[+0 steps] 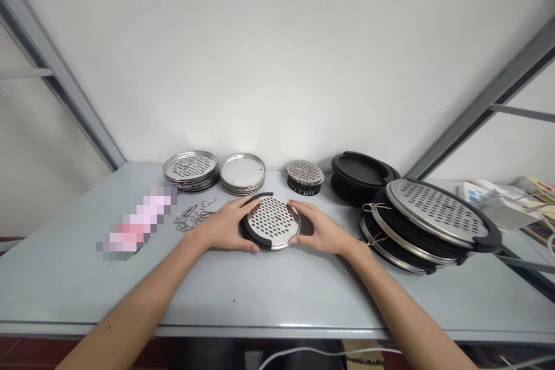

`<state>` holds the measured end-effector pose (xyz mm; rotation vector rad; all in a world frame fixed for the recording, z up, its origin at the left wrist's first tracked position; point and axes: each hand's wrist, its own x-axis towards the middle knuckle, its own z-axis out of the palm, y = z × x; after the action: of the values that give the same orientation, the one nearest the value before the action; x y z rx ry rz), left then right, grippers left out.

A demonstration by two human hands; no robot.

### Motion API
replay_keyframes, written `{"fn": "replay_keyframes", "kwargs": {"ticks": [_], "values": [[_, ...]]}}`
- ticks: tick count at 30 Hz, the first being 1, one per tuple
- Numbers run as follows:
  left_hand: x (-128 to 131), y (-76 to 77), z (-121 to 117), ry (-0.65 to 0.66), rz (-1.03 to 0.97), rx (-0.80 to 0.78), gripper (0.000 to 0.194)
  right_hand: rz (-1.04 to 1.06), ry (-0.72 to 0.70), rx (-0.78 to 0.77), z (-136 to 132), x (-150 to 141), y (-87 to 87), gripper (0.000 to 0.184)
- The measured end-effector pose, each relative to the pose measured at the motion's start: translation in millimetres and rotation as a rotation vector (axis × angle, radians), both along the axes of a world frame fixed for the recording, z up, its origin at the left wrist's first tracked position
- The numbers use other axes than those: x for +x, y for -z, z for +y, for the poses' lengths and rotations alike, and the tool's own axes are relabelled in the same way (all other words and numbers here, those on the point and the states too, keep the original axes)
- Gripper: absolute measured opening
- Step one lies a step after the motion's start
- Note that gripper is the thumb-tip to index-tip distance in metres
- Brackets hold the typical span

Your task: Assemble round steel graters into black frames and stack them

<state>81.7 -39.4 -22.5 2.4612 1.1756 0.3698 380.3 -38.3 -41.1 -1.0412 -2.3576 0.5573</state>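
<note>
A round, perforated metal plate [273,217] lies near the middle of the table, with a black curved rim piece [256,237] around its left side. My left hand [228,224] grips that black rim, fingers at the far side and thumb at the near side. From the right, my right hand [319,228] holds the plate's bare metal edge between thumb and fingers. Several small bent-wire clips [191,217] are scattered just left of my left hand. Parts of the plate's edge are hidden under my fingers.
Along the wall stand stacked perforated plates [191,166], plain metal discs [243,170], smaller perforated discs [305,173] and black rings [359,170]. At right, assembled plates with black rims [437,211] lean in a tilted pile. A blurred pinkish object [139,222] lies left.
</note>
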Motion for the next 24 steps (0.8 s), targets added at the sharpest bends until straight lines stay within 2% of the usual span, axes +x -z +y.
{"fn": "replay_keyframes", "kwargs": {"ticks": [10, 17, 24], "values": [[0.7, 5.3, 2.7, 0.004, -0.046, -0.015, 0.119, -0.01, -0.007, 0.005, -1.4, -1.1, -1.9, 0.091], [5.4, -0.6, 4.6, 0.062, -0.16, 0.003, 0.119, 0.016, -0.015, -0.006, -1.2, -2.2, -1.3, 0.091], [2.9, 2.4, 6.5, 0.004, -0.146, -0.011, 0.118, 0.061, -0.036, -0.041, 1.6, -0.4, 3.3, 0.089]]}}
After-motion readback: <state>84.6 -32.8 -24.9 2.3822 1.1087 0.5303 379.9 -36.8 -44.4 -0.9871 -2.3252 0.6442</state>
